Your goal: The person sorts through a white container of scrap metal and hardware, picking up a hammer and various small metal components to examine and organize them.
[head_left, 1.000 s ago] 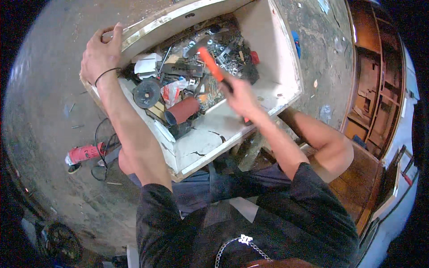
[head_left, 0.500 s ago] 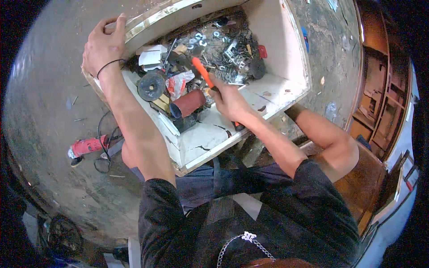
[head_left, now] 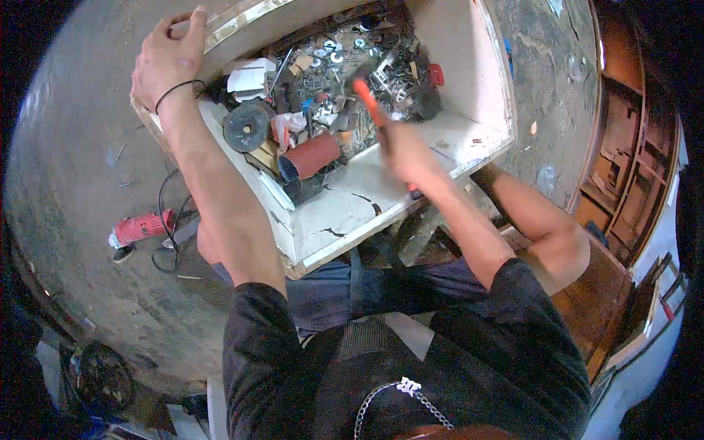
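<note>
A white-lined wooden drawer (head_left: 477, 81) is tilted across my lap, full of loose hardware. My left hand (head_left: 172, 62) grips its far left corner, fingers bent over the rim. My right hand (head_left: 411, 154), smeared by motion, is closed round a hammer (head_left: 372, 103) with an orange and black handle. The hammer's far end is blurred against the screws and washers (head_left: 334, 55). Beside it lie a red-brown sandpaper roll (head_left: 312, 156), a dark abrasive disc (head_left: 247, 126), a crumpled plastic bag (head_left: 288, 128) and a white plastic piece (head_left: 249, 79).
A red angle grinder (head_left: 143, 229) with a black cord lies on the worn floor left of the drawer. My bent leg (head_left: 535, 227) is at the right. Wooden shelving (head_left: 616, 147) stands along the far right. A wire-covered fan (head_left: 106, 378) is at the lower left.
My right hand has swung the hammer right and slightly away from me. The small items in the middle have shifted and the plastic bag has crumpled smaller. My left hand keeps its hold.
</note>
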